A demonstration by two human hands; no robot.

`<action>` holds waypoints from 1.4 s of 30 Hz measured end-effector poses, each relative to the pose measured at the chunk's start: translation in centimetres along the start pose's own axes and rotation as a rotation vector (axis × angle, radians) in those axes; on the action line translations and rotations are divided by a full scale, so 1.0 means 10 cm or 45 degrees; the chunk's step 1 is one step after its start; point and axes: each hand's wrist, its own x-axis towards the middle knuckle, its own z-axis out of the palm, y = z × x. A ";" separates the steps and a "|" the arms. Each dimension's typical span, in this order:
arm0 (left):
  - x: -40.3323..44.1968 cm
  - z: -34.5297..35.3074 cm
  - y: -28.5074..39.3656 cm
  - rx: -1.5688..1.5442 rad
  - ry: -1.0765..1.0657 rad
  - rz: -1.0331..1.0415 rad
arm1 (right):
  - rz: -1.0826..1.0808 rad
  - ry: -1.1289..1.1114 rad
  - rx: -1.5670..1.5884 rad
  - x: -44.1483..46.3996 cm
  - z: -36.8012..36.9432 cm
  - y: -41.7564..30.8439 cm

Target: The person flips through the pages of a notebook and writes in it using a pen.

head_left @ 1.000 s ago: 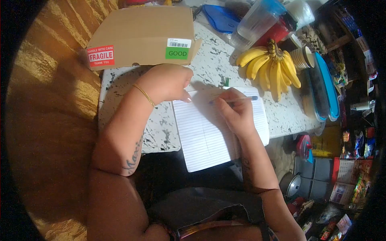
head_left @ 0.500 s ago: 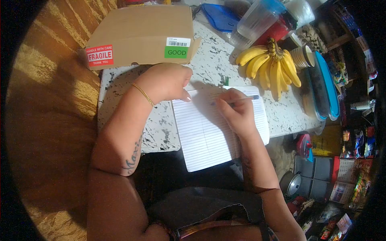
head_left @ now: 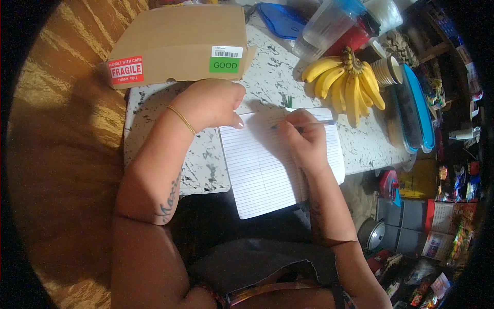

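Note:
An open lined notebook (head_left: 262, 170) lies over the front edge of the speckled table, its right part shaded by my arm. In my right hand (head_left: 307, 136) is a pen (head_left: 320, 122), its tip end pointing left over the upper part of the page. The shadow makes any writing there hard to make out. My left hand (head_left: 218, 103) rests by the notebook's top left corner, thumb at the page edge and index finger apart from it; the other fingers are hidden under the hand. It holds nothing that I can see.
Beyond my left hand sits a cardboard box (head_left: 180, 38) with FRAGILE and GOOD labels. A bunch of bananas (head_left: 352, 87), paper cups (head_left: 387, 71), a clear plastic container (head_left: 329, 28) and blue-lidded containers (head_left: 418, 108) stand to the right. A gold curtain (head_left: 62, 170) hangs at left.
My right hand and the pen have shifted very slightly over the page, the pen now lying a little flatter. My left hand keeps its place at the corner.

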 end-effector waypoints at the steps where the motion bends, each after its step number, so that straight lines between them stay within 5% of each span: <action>1: 0.00 -0.01 0.01 0.013 -0.006 -0.001 | 0.025 0.014 0.078 0.00 0.01 -0.02; 13: 0.00 0.02 -0.02 -0.010 0.014 0.031 | -0.057 0.067 -0.092 0.01 0.02 0.06; 17: 0.01 0.10 -0.09 -0.033 0.082 0.084 | 0.104 0.338 0.755 0.06 0.00 -0.11; 27: -0.01 0.06 -0.02 -0.016 0.057 0.038 | 0.305 0.563 1.421 0.18 -0.26 -0.01; 30: 0.00 0.07 -0.04 0.000 0.063 0.051 | 0.329 0.423 1.650 0.17 -0.34 0.07; 33: 0.01 0.05 0.00 0.040 0.043 0.011 | 0.298 0.370 1.655 0.21 -0.37 0.24; 35: 0.01 0.04 0.04 0.045 0.026 -0.027 | -0.023 0.466 0.913 0.28 -0.29 0.36; 37: 0.01 0.03 0.04 0.019 0.012 -0.054 | -0.057 0.356 1.237 0.25 -0.21 0.34; 42: 0.04 0.07 0.02 0.044 0.069 -0.024 | 0.069 0.317 0.866 0.29 -0.11 0.05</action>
